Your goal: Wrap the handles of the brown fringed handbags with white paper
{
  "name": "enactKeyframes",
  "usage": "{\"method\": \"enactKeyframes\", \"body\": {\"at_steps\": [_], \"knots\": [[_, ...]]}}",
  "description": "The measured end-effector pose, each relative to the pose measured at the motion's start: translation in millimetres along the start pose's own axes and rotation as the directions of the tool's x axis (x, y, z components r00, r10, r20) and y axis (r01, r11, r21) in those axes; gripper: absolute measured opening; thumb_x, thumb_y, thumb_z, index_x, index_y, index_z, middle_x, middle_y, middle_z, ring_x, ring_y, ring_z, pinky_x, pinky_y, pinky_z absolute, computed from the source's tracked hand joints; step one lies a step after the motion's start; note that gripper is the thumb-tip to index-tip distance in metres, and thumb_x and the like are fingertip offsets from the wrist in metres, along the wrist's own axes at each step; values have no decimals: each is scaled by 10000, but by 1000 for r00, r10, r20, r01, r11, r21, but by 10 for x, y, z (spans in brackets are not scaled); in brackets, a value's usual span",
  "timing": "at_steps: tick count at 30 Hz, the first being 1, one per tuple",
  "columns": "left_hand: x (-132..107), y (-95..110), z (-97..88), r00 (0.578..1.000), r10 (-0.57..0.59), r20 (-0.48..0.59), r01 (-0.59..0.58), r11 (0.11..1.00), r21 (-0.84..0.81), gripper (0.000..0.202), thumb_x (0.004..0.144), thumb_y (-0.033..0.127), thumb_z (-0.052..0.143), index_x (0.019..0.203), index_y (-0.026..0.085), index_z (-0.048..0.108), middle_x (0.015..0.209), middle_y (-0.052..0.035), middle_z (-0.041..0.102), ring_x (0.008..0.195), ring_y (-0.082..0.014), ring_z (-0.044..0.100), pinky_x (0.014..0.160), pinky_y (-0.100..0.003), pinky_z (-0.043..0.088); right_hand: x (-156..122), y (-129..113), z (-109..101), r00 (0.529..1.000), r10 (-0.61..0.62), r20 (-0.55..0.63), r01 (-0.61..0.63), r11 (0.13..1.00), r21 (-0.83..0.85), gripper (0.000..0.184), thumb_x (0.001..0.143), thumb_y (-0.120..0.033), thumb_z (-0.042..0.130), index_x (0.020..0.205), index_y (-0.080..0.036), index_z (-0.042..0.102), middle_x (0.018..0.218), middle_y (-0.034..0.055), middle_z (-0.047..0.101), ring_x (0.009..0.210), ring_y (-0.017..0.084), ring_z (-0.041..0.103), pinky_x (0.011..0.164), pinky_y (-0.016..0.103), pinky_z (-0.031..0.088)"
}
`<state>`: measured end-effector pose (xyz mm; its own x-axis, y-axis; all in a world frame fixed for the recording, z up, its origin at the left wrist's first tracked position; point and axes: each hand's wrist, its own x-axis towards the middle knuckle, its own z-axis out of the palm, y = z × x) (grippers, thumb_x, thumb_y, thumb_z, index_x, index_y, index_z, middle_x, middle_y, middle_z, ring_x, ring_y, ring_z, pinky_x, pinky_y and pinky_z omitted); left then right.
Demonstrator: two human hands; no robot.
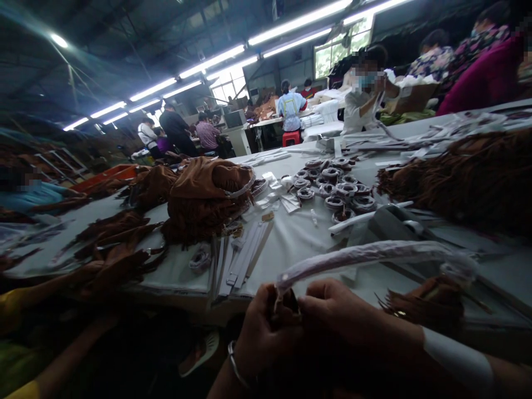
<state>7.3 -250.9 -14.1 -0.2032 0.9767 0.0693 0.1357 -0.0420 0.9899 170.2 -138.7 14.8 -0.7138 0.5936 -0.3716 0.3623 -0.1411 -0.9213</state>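
A long strap (361,256) wrapped in whitish film arcs from my hands toward the right over the table. My left hand (268,327) is closed around the strap's near end, with a bracelet on that wrist. Close beside it, my right hand (336,305) has its thumb and fingers pinched at the same end, where a dark loop or fold shows between the hands. The fingertips are partly hidden in shadow. Beyond my right forearm lies a brown fringed piece (428,302).
Coiled wrapped straps (332,188) lie mid-table, near flat pale strips (249,255). A brown fringed bag pile (208,194) stands left of them, another brown fringed heap (465,177) at right. A co-worker's arms (78,277) reach in at left; other people work farther back.
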Motion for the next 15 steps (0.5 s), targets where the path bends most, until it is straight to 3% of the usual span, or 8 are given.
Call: {"method": "enactKeyframes", "body": {"at_steps": [2, 3, 6, 9, 12, 15], "knots": [[15, 5, 99, 997, 63, -45, -56, 989, 134, 572, 600, 362, 901, 1005, 200, 531, 846, 10, 619, 693, -133, 552, 594, -227, 466, -7, 43, -11, 999, -42, -18, 41, 997, -65, 374, 780, -477, 655, 596, -167, 553, 537, -39, 453, 518, 86, 372, 440, 215, 241], [24, 1, 144, 992, 94, -85, -74, 974, 215, 526, 619, 345, 889, 971, 207, 522, 818, 21, 614, 663, -124, 538, 578, -225, 460, -19, 64, -20, 998, -52, -21, 50, 997, -65, 375, 779, -480, 656, 601, -163, 565, 546, -33, 466, 531, 90, 383, 447, 215, 251], [36, -12, 224, 974, 141, -175, -67, 925, 373, 310, 762, 306, 774, 900, 214, 512, 748, 31, 612, 607, -119, 538, 552, -225, 459, -72, 126, -60, 999, -7, 37, 5, 997, 78, 411, 753, -536, 687, 636, -154, 592, 562, -30, 497, 534, 90, 386, 452, 215, 269], [22, -43, 252, 959, 185, -215, -74, 895, 440, 238, 783, 283, 731, 895, 217, 531, 717, 31, 637, 587, -131, 575, 536, -227, 471, -123, 191, -59, 991, 50, 123, -80, 964, 252, 423, 724, -551, 732, 698, -139, 644, 610, -6, 587, 543, 104, 452, 474, 222, 339], [18, -145, 306, 956, 221, -192, -104, 870, 482, 132, 821, 268, 655, 878, 216, 548, 698, 12, 661, 578, -150, 604, 537, -244, 485, -139, 210, 33, 994, 52, 100, -89, 903, 420, 337, 718, -467, 758, 806, -149, 691, 791, 62, 708, 709, 193, 613, 631, 299, 501], [35, -268, 367, 970, 199, -137, -112, 873, 474, 100, 852, 293, 610, 826, 208, 564, 701, -30, 686, 606, -181, 642, 572, -278, 521, -115, 171, 146, 995, 30, 93, -72, 867, 493, 215, 717, -387, 730, 781, -187, 684, 871, 108, 738, 830, 265, 663, 757, 376, 550]]}}
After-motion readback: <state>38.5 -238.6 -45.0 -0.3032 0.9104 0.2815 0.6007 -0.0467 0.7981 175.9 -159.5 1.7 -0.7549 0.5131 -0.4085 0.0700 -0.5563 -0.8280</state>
